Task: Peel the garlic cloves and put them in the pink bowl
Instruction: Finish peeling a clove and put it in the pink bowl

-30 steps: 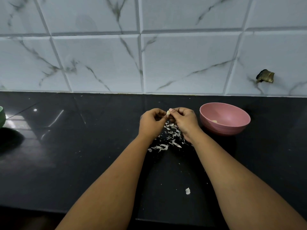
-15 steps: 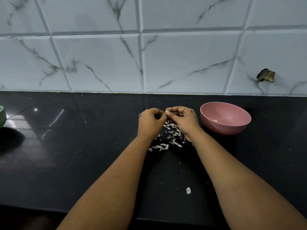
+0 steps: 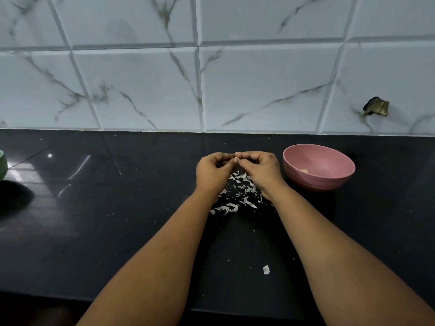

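A wall of white marble-veined tiles point(image 3: 146, 85) fills the upper half of what I see, and at about two o'clock a small brass-coloured stub point(image 3: 376, 107) sticks out of it. Below runs the glossy black bench point(image 3: 117, 220), catching a bright reflection out at nine o'clock, where the edge of a green bowl point(image 3: 2, 164) just peeks in.

Two bare forearms reach in from five and seven o'clock and meet near the centre. The left hand point(image 3: 213, 171) and the right hand point(image 3: 261, 169) are held knuckle to knuckle just above the bench, the fingers of both curled in tight. Between the fingertips they pinch a garlic clove point(image 3: 236, 159), of which only a pale sliver shows; most of it is hidden by the fingers.

The pink bowl point(image 3: 329, 182) stands on the bench at three o'clock from the hands, just beside the right wrist and not touching it. Inside, near the bottom, lies a pale peeled clove point(image 3: 304, 171).

Directly under the hands and trailing toward six o'clock is a scatter of papery white garlic skins point(image 3: 240, 196). A single white scrap point(image 3: 266, 269) lies well apart from them, nearer the front edge, between the forearms.
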Motion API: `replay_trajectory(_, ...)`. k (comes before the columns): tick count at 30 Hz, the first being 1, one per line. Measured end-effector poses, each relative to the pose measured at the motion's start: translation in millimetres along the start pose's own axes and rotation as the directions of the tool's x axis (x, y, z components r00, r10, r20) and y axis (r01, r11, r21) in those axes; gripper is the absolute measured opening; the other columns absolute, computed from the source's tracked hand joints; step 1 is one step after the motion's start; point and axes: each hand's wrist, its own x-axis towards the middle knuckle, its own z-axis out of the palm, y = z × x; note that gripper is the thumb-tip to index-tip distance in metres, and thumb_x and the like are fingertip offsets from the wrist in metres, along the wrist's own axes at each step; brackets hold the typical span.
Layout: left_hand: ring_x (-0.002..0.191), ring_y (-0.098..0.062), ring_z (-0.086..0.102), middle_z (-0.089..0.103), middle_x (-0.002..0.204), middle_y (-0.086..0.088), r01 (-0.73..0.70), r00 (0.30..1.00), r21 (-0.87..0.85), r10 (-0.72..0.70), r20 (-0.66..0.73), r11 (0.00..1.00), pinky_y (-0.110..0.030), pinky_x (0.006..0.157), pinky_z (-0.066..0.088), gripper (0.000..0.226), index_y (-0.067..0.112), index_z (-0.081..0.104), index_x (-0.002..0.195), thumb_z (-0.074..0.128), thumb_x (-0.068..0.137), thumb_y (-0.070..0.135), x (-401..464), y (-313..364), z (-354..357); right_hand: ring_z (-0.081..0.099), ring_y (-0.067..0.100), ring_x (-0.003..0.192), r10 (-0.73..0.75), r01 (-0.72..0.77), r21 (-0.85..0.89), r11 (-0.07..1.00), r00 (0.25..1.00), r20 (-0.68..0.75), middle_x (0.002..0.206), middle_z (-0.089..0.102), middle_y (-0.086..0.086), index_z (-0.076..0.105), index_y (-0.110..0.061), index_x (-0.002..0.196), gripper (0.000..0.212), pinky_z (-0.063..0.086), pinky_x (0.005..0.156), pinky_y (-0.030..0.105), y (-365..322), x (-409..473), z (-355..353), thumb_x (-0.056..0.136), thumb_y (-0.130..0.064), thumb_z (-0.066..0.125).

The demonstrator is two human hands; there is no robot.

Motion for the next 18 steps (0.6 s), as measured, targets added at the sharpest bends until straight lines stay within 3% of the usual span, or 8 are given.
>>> replay_trajectory(4,0.074,-0.014,0.070,0.073,0.080,-0.010,0.149,0.989,-0.260,-0.143,0.043,0.954,-0.026,0.076,0.058,0.005,0.006,0.072,0.088,0.071,0.087,0.001,1.0,2.1,0.5,0.070,0.010,0.089,-0.020,0.020,-0.020,1.000,1.000,0.008,0.095,0.074,0.001,0.076,-0.009,0.097,0.019,0.055,0.075,0.016,-1.4,-1.3,0.7,0.082,0.000,0.071)
replay_trajectory(9,0.066,-0.008,0.067,0.073,0.075,-0.007,0.275,0.961,-0.436,-0.244,0.127,0.857,-0.016,0.067,0.056,0.004,-0.001,0.069,0.089,0.066,0.088,-0.003,0.5,7.1,-0.2,0.067,0.004,0.080,-0.031,0.030,-0.022,0.999,0.999,-0.034,0.092,0.074,0.001,0.074,-0.008,0.098,0.019,0.053,0.070,0.013,-4.7,-0.6,0.7,0.083,0.002,0.069)
replay_trajectory(14,0.070,-0.013,0.067,0.072,0.081,-0.013,0.276,0.960,-0.463,-0.259,0.101,0.842,-0.016,0.067,0.056,0.005,-0.003,0.069,0.091,0.068,0.086,-0.002,2.4,6.5,-1.7,0.065,0.002,0.068,0.028,-0.027,0.012,1.000,0.998,-0.056,0.083,0.073,0.001,0.074,-0.012,0.094,0.013,0.052,0.066,0.015,-3.7,0.9,1.2,0.087,-0.005,0.066)
replay_trajectory(18,0.069,-0.013,0.068,0.072,0.081,-0.012,0.224,0.974,-0.386,-0.213,0.074,0.895,-0.021,0.071,0.058,0.009,-0.004,0.069,0.094,0.070,0.086,-0.001,1.3,5.3,-1.7,0.069,0.004,0.072,-0.087,0.075,-0.182,0.980,0.994,-0.058,0.079,0.074,-0.005,0.076,-0.020,0.085,0.006,0.055,0.066,0.017,-1.6,-0.6,-1.4,0.081,-0.016,0.076)
